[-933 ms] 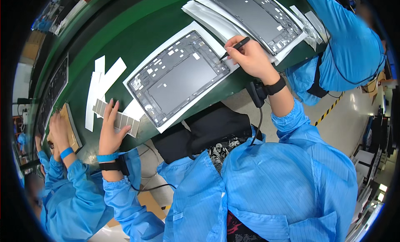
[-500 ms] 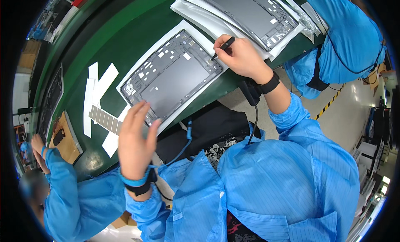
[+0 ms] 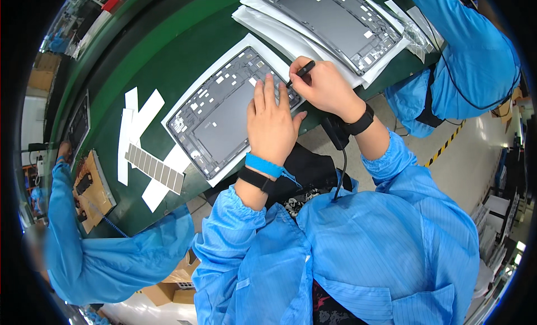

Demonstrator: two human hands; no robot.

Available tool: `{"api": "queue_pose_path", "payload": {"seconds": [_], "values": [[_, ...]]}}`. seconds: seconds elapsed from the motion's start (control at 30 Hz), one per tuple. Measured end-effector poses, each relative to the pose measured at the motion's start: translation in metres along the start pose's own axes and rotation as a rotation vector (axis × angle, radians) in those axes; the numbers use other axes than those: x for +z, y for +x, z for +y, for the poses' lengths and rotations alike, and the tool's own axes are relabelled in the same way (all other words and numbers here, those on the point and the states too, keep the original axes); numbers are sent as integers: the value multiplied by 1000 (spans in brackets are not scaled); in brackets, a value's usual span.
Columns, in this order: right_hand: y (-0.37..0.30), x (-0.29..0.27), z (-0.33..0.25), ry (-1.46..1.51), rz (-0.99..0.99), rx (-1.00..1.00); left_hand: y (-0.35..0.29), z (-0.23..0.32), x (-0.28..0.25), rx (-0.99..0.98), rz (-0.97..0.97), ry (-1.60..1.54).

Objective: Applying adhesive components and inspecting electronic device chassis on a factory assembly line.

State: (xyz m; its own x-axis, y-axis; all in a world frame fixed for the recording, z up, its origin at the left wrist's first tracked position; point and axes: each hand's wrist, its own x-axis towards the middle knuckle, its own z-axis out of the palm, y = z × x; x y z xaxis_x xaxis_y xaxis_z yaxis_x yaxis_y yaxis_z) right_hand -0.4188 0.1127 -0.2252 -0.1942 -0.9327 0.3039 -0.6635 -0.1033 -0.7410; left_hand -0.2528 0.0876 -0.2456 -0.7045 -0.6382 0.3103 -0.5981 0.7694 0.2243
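1. Two hands meet over a dark tablet-shaped panel (image 3: 224, 126), which lies on a white sheet (image 3: 269, 52) at the near edge of the green table (image 3: 184, 67).
2. The left hand (image 3: 273, 128) is flat with fingers extended, grasping nothing visible; whether it presses down, I cannot tell.
3. The right hand (image 3: 330, 89) pinches a black pen-like tool (image 3: 305, 68), its tip by the panel's right end.
4. Small pale pieces dot the panel's far side, so that part looks done; the right end seems in hand. What is left under the fingers is hidden.
5. A gray segmented strip (image 3: 155, 169) lies apart, left of the panel, beside white strips (image 3: 125, 143).
6. Room looks tight rightward, where a sheet stack (image 3: 279, 31) bears a second panel (image 3: 341, 28); more green surface spreads toward the far left.
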Motion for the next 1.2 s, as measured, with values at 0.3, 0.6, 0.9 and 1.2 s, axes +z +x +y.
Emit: {"api": "queue_pose_path", "payload": {"seconds": [0.3, 0.6, 0.9, 1.2], "values": [[8, -11, -8, -64, -107, 44, 5, 3, 2, 14, -45, 82], [-26, 9, -14, 165, 149, 71, -81, -88, -89, -839, 195, 122], [-44, 28, 13, -228, 180, -305, -85, -119, -54, -803, -22, 214], [-40, 28, 2, -508, 71, -383, -87, -123, -53, -721, 18, 245]]}}
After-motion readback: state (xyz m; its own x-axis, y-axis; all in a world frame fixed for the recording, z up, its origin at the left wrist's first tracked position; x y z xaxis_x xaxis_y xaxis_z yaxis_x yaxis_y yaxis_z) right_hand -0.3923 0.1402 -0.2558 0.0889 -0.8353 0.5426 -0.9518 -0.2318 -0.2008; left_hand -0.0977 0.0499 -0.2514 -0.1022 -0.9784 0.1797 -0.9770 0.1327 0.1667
